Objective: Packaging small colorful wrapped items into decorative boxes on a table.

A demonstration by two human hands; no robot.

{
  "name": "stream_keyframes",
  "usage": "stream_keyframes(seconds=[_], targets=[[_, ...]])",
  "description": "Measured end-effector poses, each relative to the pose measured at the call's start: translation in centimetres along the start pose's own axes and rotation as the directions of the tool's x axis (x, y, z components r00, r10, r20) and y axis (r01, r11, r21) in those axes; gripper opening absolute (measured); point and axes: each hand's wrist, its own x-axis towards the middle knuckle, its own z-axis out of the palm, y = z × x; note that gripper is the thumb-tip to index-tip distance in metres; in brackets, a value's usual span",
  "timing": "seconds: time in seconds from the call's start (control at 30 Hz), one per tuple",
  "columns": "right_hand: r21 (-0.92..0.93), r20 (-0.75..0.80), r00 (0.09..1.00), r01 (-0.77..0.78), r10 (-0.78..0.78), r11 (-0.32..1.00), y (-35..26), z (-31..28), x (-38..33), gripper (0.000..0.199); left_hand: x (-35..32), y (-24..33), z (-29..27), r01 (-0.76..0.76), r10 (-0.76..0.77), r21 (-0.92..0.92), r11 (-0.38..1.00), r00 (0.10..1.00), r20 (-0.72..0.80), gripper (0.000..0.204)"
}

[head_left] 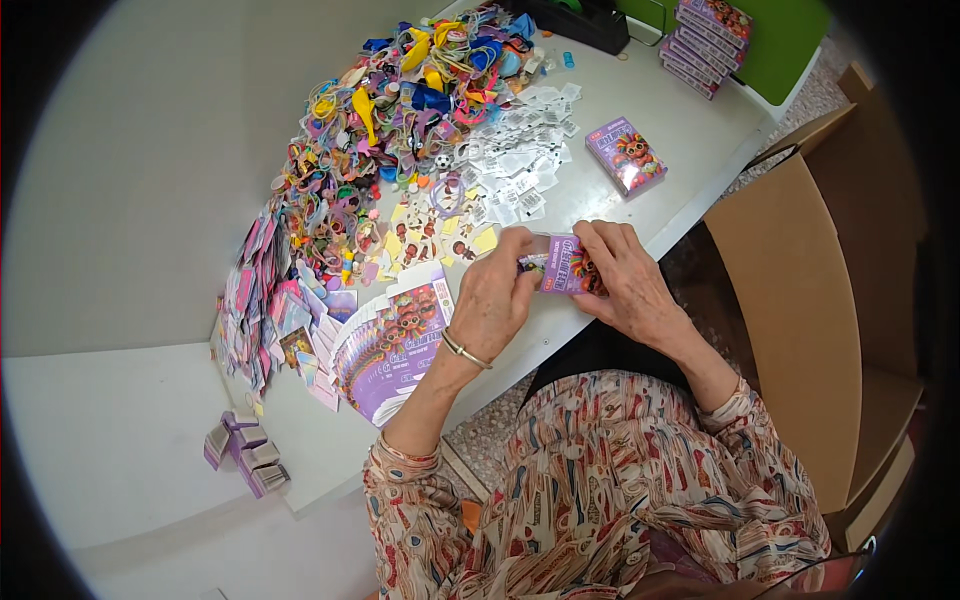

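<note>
Between both hands, over the near edge of the table, is a small purple card box (567, 262) with a colourful cartoon picture. My left hand (494, 298) grips its left end, thumb and forefinger round the opening, where something colourful shows inside. My right hand (634, 285) is closed round the right end, fingers over the top and thumb below. Just left of my left hand lies a fan of flat purple cartons (400, 340). Beyond the hands are scattered picture stickers (415, 245) and a spread of small white printed packets (525, 145). A closed purple box (627, 157) lies beyond my right hand.
A big heap of small toys, balloons and bands (400, 110) covers the table's far left. Beside it are piled pink-purple packets (255, 290). Stacked purple boxes (708, 45) stand far right, near a black tape dispenser (575, 22). An open cardboard carton (785, 290) stands at right.
</note>
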Motion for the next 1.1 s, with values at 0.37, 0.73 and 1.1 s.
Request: stream_keyframes(seconds=[0.37,0.73,1.1], targets=[[0.048,0.007,0.998,-0.069,0.069,0.996,0.1,0.4,0.2,0.077,0.3,-1.1,2.1,0.075,-0.108,-0.178,0.981,0.977,-0.182,0.022],[-0.015,-0.028,0.997,-0.077,0.077,0.997,-0.2,0.4,1.0,0.079,0.1,-0.7,3.3,0.001,0.005,0.030,1.000,0.980,-0.200,0.029],[0.312,-0.099,0.980,-0.134,0.173,0.941,1.3,1.5,1.4,0.069,-2.0,-2.5,6.7,0.169,-0.405,-0.752,0.637,0.904,-0.140,0.038]])
